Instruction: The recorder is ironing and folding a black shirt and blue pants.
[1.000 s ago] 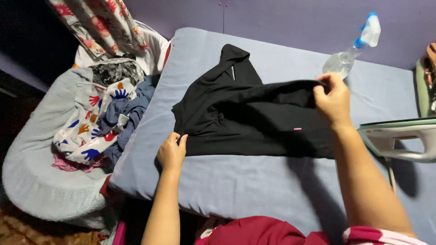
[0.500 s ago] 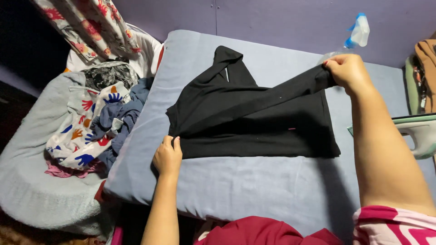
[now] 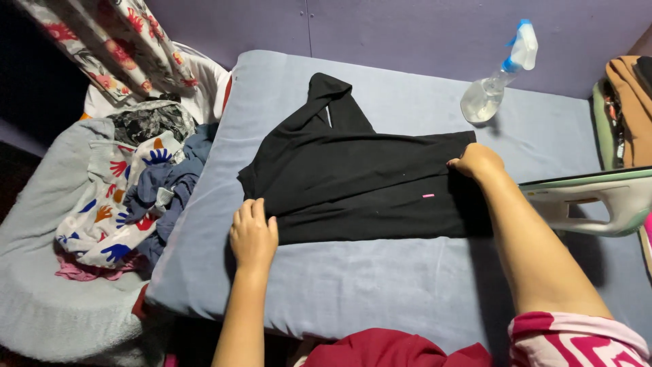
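Note:
A black garment [image 3: 360,177] lies folded on a blue-grey padded board [image 3: 380,292], with a narrow part reaching toward the far edge. My left hand [image 3: 253,234] rests flat on the garment's near left corner, fingers together. At the garment's right edge my right hand [image 3: 477,161] is closed on the fabric and presses it down onto the board. A small pink tag [image 3: 428,196] shows on the cloth.
A clear spray bottle [image 3: 496,81] with a blue and white head lies at the board's far right. A white and green iron [image 3: 598,197] stands at the right edge. A heap of patterned clothes [image 3: 129,197] fills a grey seat on the left. A brown bag [image 3: 628,109] hangs far right.
My right hand has brought the lifted edge of the garment down and toward me, laying it flat on the board. My left hand has stayed on the near left corner.

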